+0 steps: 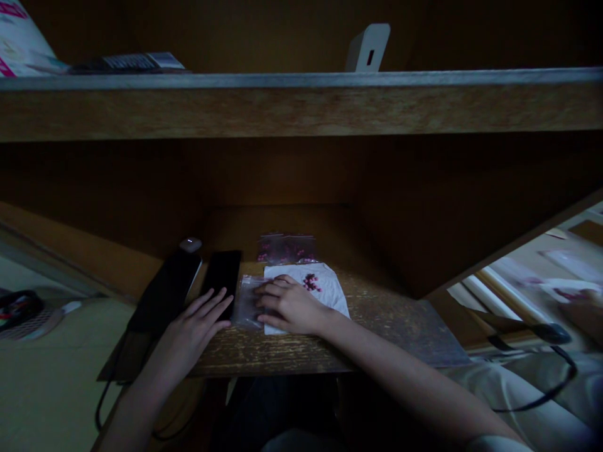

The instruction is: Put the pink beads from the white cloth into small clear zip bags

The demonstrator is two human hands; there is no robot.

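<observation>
My left hand (203, 316) lies flat with fingers stretched out, its fingertips resting on the lower end of a black phone (222, 275) on the wooden desk (377, 326). My right hand (287, 306) rests on a white sheet of paper (330, 285), fingers bent and pressing on a small clear plastic bag (247, 301) at the sheet's left edge. A small heap of pink beads (311, 282) sits on the paper just beyond my right hand. Behind it lie two small clear bags with pink beads (286, 249).
A black oblong device (167, 292) with a small lit white cap lies left of the phone, a cable hanging off the desk. A thick wooden shelf (301, 103) overhangs, carrying a white box (368, 47) and printed papers (127, 61). Floor lies left.
</observation>
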